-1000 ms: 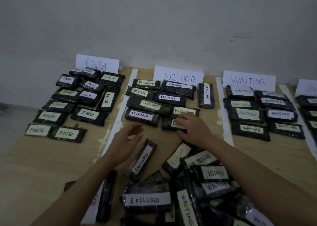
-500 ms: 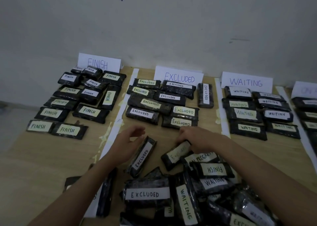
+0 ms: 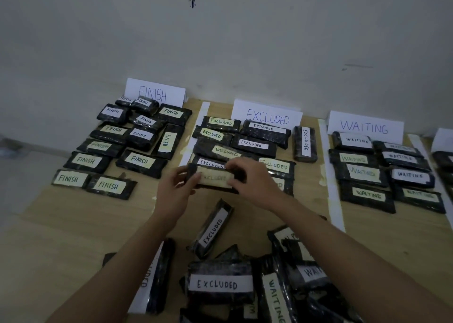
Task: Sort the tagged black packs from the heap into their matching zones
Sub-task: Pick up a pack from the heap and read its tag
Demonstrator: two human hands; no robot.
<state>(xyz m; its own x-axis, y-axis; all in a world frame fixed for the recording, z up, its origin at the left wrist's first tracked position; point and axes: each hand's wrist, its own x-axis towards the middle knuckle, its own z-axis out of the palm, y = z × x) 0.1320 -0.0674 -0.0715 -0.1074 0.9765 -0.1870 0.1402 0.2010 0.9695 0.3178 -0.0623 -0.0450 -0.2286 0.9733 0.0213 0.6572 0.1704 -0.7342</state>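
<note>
A black pack with a pale EXCLUDED tag is held level at the near edge of the EXCLUDED zone. My left hand grips its left end and my right hand grips its right end. Behind it lie several packs tagged EXCLUDED under the EXCLUDED sign. The heap of mixed tagged packs sits near me, between my forearms. One EXCLUDED pack lies loose between the heap and my hands.
The FINISH sign heads several packs at the left; the WAITING sign heads several at the right. White tape strips divide the zones on the wooden table. A fourth zone shows at the far right edge.
My right hand lifted an EXCLUDED pack out of the heap and carried it forward. My left hand rose to take its other end. The camera tilted slightly.
</note>
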